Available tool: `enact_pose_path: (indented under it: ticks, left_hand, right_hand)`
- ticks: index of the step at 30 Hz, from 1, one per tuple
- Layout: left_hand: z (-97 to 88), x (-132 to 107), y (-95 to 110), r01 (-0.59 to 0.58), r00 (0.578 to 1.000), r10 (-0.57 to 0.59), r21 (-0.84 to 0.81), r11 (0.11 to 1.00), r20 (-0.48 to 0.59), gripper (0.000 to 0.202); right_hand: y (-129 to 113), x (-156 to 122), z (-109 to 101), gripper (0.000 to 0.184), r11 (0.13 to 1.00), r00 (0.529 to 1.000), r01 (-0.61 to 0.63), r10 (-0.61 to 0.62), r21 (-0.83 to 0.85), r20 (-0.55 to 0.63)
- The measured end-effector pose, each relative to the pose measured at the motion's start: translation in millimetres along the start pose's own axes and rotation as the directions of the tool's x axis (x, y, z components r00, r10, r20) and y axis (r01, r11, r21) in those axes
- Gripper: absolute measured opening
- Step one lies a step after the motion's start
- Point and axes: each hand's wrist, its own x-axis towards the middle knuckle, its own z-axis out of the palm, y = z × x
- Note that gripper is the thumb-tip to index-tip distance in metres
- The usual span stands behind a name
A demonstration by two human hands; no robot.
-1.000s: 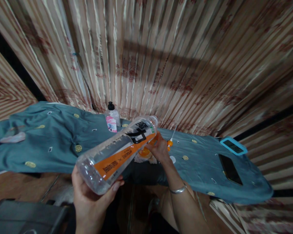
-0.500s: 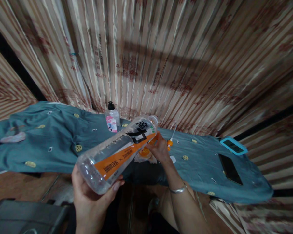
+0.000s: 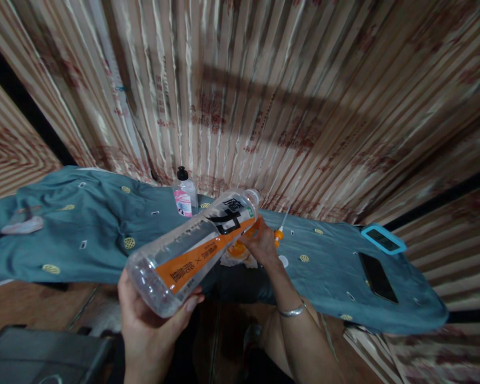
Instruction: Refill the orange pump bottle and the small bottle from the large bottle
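My left hand (image 3: pixel 152 320) is wrapped around the base of a large clear plastic bottle (image 3: pixel 196 245) with an orange and black label. The bottle lies tilted in the air, its neck pointing up and to the right. My right hand (image 3: pixel 262 245) is closed beside the neck, on an orange see-through container (image 3: pixel 238 249) that the bottle and fingers mostly hide. Crumpled white tissue (image 3: pixel 228 261) lies under that container. Just right of my right hand, an orange pump head (image 3: pixel 278 236) with a thin white tube rests on the cloth.
A small clear bottle with a black cap (image 3: pixel 184 194) stands at the back. On the teal cloth (image 3: pixel 324 282) lie a white disc (image 3: pixel 283 261), a black phone (image 3: pixel 378 277) and a blue-framed device (image 3: pixel 383 239). Striped curtain (image 3: pixel 264 106) hangs behind. A dark case (image 3: pixel 44 354) stands lower left.
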Motion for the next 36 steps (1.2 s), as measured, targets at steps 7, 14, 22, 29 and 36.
enact_pose_path:
  ticks: [7,14,22,29,36]
  left_hand:
    - [2.1,-0.6,-0.3,-0.012,1.000,0.011,-0.033,0.999,-0.025,0.110]
    - [2.3,-1.0,-0.1,-0.019,1.000,0.018,-0.035,0.999,-0.025,0.106]
    - [4.1,-1.6,1.0,-0.008,0.999,0.006,-0.063,0.998,-0.034,0.106]
    - [3.7,-2.4,2.1,-0.006,0.999,0.004,-0.048,0.999,-0.036,0.106]
    - [1.4,-2.1,0.5,-0.018,0.999,0.017,-0.008,1.000,-0.028,0.106]
  right_hand:
    - [-2.6,-0.1,0.4,0.057,1.000,1.000,-0.003,0.003,0.019,-0.009]
    - [-1.8,0.3,-0.3,0.055,1.000,1.000,-0.012,0.012,0.007,-0.010]
    - [-1.3,1.0,0.0,0.056,1.000,1.000,0.004,-0.004,0.005,-0.002]
    - [-0.9,0.3,-0.3,0.056,1.000,1.000,-0.001,0.001,0.004,-0.002]
    - [-1.4,0.3,1.1,0.057,1.000,1.000,0.007,-0.007,0.002,-0.006]
